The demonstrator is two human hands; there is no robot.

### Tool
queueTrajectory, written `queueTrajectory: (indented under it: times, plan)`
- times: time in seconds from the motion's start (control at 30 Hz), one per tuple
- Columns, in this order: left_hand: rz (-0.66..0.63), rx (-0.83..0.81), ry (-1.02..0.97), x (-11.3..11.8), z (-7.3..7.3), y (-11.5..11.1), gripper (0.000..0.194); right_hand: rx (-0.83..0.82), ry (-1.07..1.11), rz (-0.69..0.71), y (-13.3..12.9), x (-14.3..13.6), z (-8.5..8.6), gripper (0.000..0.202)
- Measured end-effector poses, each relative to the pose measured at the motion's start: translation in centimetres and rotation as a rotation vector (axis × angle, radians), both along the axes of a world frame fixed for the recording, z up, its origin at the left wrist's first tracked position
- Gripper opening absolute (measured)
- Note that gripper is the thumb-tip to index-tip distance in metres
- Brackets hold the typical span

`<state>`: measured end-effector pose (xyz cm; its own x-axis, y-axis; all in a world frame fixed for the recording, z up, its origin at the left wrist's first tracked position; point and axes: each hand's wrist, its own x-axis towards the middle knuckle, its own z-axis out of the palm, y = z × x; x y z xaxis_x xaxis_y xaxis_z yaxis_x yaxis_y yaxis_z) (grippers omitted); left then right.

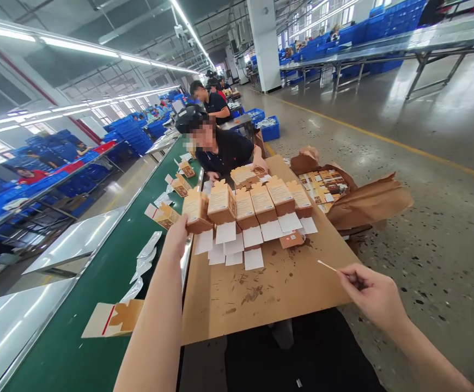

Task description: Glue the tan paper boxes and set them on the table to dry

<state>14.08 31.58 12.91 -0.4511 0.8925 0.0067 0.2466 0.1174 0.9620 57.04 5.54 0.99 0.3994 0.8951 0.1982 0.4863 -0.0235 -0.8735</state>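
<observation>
A row of small tan and brown boxes (244, 209) with open white flaps (254, 259) stands on the cardboard-topped table (241, 305). My left hand (178, 235) is against the leftmost box (196, 211), thumb side touching it; its other fingers are hidden, so its grip is unclear. Over the table's right edge, my right hand (365, 288) pinches a thin stick with a white tip, like a cotton swab (327, 265), which points left toward the boxes. A brown flap with a red label (292, 239) lies at the row's front right.
Left of the table runs a green conveyor (98, 296) with open boxes (112, 319) and clear plastic pouches (143, 261). Across the table a person in black (232, 149) handles boxes. A paper-lined container (322, 188) of packed boxes stands at right.
</observation>
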Motion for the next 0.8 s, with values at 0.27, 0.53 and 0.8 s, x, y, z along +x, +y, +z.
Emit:
queueTrajectory:
  times: [0.27,0.53,0.8]
  plan:
    - [0.023,0.067,-0.221,-4.2,-3.0,-11.1,0.068,0.007,-0.2,0.176,7.3,1.1,2.8,0.028]
    - [-0.069,-0.147,-0.502,-1.8,-11.2,-23.6,0.087,-0.076,-0.309,0.35,12.5,0.2,2.9,0.028]
    - [-0.04,-0.105,-0.413,1.9,-12.7,-23.8,0.089,-0.056,-0.252,0.11,6.9,3.4,1.4,0.026]
